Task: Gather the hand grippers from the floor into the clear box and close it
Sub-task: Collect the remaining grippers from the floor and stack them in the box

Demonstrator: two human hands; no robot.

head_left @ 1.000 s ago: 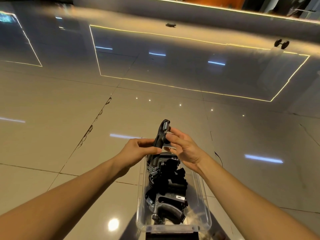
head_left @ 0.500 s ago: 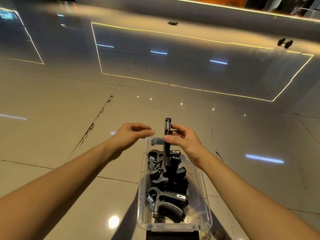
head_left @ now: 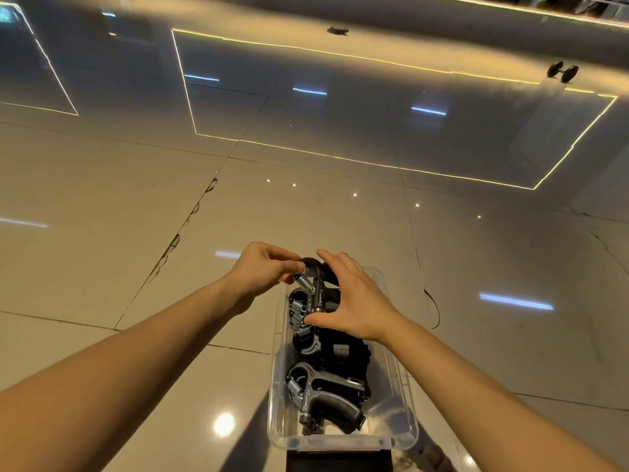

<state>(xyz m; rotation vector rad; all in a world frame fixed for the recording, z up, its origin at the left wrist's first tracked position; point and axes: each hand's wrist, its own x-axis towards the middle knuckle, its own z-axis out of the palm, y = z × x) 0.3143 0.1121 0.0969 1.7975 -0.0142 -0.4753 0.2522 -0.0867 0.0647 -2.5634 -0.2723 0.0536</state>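
Observation:
A clear plastic box stands open on the glossy tiled floor in front of me, with several black hand grippers with steel springs lying in it. One more black hand gripper hangs over the box's far end. My left hand pinches its curved top by the spring. My right hand curls round its handles from the right, thumb at the lower end. No lid is in view.
A dark flat object lies against the box's near end. A black dumbbell sits far off at the upper right, and a small dark object lies at the top middle. A cracked tile joint runs on the left.
The gripper was held upright by my right hand with my left hand off it. Now both hands hold it, turned and lowered over the box's far end.

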